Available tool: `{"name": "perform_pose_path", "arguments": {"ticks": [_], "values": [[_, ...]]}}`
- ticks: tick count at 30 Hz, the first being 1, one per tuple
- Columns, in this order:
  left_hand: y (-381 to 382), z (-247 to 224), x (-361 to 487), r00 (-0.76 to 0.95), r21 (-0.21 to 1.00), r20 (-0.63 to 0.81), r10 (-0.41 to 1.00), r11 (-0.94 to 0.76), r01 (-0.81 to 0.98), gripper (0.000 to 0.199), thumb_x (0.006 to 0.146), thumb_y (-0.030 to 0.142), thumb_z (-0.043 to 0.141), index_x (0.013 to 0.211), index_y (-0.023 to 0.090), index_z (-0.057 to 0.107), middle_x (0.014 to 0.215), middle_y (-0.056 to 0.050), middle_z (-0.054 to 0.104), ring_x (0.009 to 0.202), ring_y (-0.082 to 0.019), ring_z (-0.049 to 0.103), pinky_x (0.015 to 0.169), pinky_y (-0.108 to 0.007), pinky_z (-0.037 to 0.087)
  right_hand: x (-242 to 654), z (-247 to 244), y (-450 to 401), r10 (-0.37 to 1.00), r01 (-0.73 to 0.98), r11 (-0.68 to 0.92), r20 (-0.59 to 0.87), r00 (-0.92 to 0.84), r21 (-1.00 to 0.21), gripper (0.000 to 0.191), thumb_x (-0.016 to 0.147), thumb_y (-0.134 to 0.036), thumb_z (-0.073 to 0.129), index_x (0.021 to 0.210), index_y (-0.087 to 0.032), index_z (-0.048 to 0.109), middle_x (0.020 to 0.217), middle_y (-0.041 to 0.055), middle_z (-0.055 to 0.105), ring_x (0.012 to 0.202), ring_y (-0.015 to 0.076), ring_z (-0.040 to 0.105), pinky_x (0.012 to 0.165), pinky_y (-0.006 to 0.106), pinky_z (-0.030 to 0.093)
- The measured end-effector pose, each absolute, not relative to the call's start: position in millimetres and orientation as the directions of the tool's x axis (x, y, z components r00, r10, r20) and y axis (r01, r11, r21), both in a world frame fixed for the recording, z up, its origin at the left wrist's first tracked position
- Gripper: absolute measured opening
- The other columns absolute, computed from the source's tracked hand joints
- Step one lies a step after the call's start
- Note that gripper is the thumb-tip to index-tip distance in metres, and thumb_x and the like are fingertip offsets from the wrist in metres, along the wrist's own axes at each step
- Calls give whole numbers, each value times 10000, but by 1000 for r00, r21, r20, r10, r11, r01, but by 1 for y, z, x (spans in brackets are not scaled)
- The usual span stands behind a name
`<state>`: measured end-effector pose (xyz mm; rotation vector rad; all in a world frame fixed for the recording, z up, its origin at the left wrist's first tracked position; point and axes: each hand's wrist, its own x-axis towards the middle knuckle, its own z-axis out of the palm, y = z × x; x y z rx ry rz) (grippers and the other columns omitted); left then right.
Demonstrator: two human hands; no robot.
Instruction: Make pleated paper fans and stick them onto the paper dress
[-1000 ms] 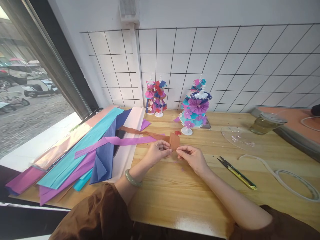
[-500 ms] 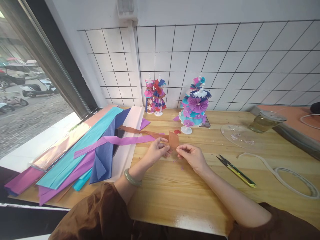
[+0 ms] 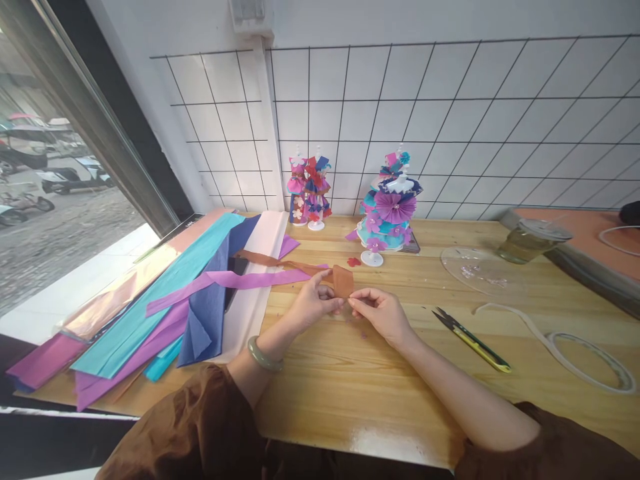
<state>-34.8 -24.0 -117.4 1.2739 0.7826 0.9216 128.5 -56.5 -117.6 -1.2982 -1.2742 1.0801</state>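
Brown paper strip (image 3: 343, 281), likely light, soft, tearable; best gripped by folded edges; pinched between left hand (image 3: 311, 308) and right hand (image 3: 384, 317).

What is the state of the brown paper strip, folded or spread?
Folded at one end: the brown strip forms a small, squarish block at the left hand and right hand; the rest trails out long.

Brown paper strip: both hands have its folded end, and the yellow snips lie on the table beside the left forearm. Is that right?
Not quite: the head view shows the yellow snips on the table beside the right forearm, not the left. The rest stands: the left hand and right hand both have the folded end of the brown paper strip.
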Motion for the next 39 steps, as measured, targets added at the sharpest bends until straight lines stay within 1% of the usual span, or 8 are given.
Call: {"name": "perform_pose_path", "arguments": {"ticks": [8, 14, 20, 24, 30, 33, 36, 39], "values": [[-24, -116, -34, 425, 992, 9, 905, 47, -120, 754, 641, 252, 695, 1265, 153, 283, 633, 40, 553, 568, -96, 564, 581, -238, 448, 129, -122, -54, 998, 96, 68, 69, 11, -993, 268, 657, -380, 666, 790, -166, 573, 577, -22, 571, 492, 107, 546, 519, 253, 464], [-24, -118, -32, 406, 993, 6, 914, 44, -114, 794, 612, 261, 716, 1270, 144, 288, 622, 38, 559, 587, -111, 578, 574, -236, 449, 128, -123, -55, 995, 134, 97, 96, -13, -986, 284, 661, -395, 659, 816, -175, 569, 685, 3, 611, 541, 118, 577, 548, 258, 476], [-25, -115, -32, 422, 992, -9, 907, 62, -112, 815, 625, 261, 708, 1291, 138, 253, 639, 27, 576, 571, -109, 578, 580, -245, 449, 128, -121, -55, 990, 130, 137, 137, -4, -982, 245, 684, -403, 633, 750, -181, 552, 649, -14, 576, 535, 114, 565, 541, 253, 469], [-23, -116, -33, 397, 993, -6, 918, 51, -102, 797, 617, 254, 712, 1281, 149, 285, 642, 32, 567, 570, -100, 568, 587, -244, 450, 129, -122, -55, 989, 160, 147, 147, -9, -976, 221, 706, -397, 611, 740, -187, 548, 586, -26, 547, 537, 123, 561, 544, 256, 467], [-25, -112, -31, 384, 993, 7, 923, 38, -111, 835, 607, 243, 717, 1304, 147, 268, 611, 50, 541, 548, -83, 541, 569, -225, 433, 129, -124, -55, 988, 153, 155, 155, -12, -976, 206, 713, -376, 608, 762, -181, 557, 680, 10, 595, 586, 138, 590, 562, 260, 468], [-26, -110, -31, 392, 995, 9, 920, 31, -96, 826, 620, 243, 707, 1307, 150, 256, 615, 50, 538, 556, -83, 541, 576, -223, 429, 130, -125, -55, 985, 169, 173, 170, -33, -970, 190, 727, -363, 593, 771, -179, 571, 661, 6, 593, 585, 137, 590, 567, 258, 466], [-26, -112, -31, 387, 997, 58, 920, -37, -62, 779, 648, 243, 685, 1292, 154, 256, 676, 25, 556, 610, -89, 551, 608, -226, 432, 130, -125, -54, 983, 176, 185, 182, -32, -967, 185, 735, -362, 578, 761, -179, 584, 642, -3, 583, 571, 130, 583, 568, 258, 465], [-25, -118, -30, 366, 984, 171, 915, -175, -23, 716, 681, 249, 657, 1267, 163, 255, 779, -15, 576, 728, -111, 571, 678, -239, 440, 129, -124, -54, 987, 162, 160, 158, -24, -974, 185, 732, -359, 578, 775, -179, 593, 658, -5, 582, 570, 126, 583, 565, 258, 473]]}}
